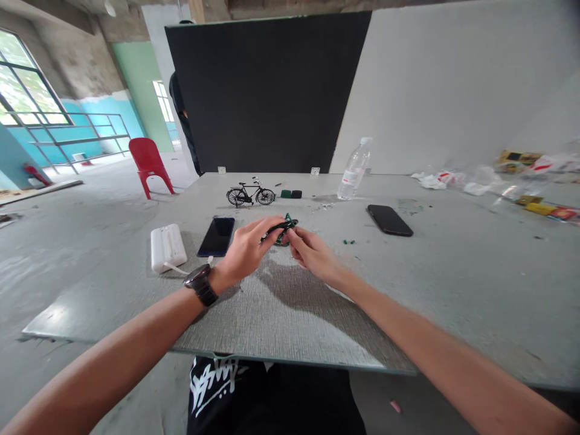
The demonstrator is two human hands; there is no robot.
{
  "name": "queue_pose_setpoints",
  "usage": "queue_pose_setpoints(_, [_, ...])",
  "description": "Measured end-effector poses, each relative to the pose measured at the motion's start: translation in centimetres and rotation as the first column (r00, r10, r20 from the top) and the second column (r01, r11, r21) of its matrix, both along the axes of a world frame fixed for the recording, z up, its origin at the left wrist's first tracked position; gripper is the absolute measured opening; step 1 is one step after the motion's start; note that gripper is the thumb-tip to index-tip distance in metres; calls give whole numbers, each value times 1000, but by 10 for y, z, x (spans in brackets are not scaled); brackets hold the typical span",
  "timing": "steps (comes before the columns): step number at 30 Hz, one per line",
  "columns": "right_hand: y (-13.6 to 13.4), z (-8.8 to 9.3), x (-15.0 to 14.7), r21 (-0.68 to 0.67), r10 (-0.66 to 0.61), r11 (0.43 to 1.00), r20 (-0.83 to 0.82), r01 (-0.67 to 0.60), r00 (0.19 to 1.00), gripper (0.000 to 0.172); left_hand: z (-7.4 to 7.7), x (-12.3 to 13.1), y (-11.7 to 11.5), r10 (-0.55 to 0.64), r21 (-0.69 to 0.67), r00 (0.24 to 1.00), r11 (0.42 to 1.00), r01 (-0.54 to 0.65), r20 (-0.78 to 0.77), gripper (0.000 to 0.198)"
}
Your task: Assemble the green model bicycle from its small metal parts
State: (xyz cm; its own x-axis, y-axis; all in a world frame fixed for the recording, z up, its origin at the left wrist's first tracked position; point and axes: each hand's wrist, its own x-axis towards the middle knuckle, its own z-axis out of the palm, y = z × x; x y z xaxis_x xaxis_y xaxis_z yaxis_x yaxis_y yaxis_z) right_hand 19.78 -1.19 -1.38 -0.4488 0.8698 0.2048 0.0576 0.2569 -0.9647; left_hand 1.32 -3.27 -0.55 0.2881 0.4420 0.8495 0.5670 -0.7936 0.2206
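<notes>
Above the middle of the table, my left hand (248,246) is closed around a small green and black model bicycle (289,223). My right hand (314,254) pinches the same model from the right with thumb and fingers. My fingers cover much of it, so I cannot make out the exact part held on that side. A second model bicycle (251,194), black, stands upright farther back. Beside it sit a green block (286,194) and a black block (296,194). Tiny green pieces (348,242) lie to the right of my hands.
A phone (217,237) and a white power bank (168,248) with a cable lie left. Another phone (389,220) lies right, with a plastic bottle (355,169) behind. Plastic wrappers (480,181) are at the far right. A black panel (272,90) borders the table's back.
</notes>
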Motion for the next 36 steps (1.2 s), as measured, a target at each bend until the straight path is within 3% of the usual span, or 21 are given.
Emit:
queue_pose_setpoints(8, [2, -4, 1, 70, -3, 998, 57, -1, 998, 38, 0, -9, 3, 36, 118, 995, 993, -24, -95, 26])
queue_pose_setpoints(19, [-2, 6, 6, 364, -195, 927, 267, 89, 944, 35, 7, -17, 4, 106, 157, 982, 984, -81, -159, 25])
queue_pose_setpoints(24, [3, 4, 15, 489, -353, 842, 182, 227, 918, 39, 8, -19, 3, 113, 179, 981, 980, -84, -157, 23])
queue_pose_setpoints(31, [6, 4, 22, 737, -437, 650, 166, 183, 884, 21, 8, -21, 1, 123, 306, 955, 951, -36, -270, 24])
queue_pose_setpoints(36, [4, 2, 21, 786, -437, 592, 129, 176, 890, 19, 9, -20, 1, 191, 452, 927, 892, -27, -322, 24])
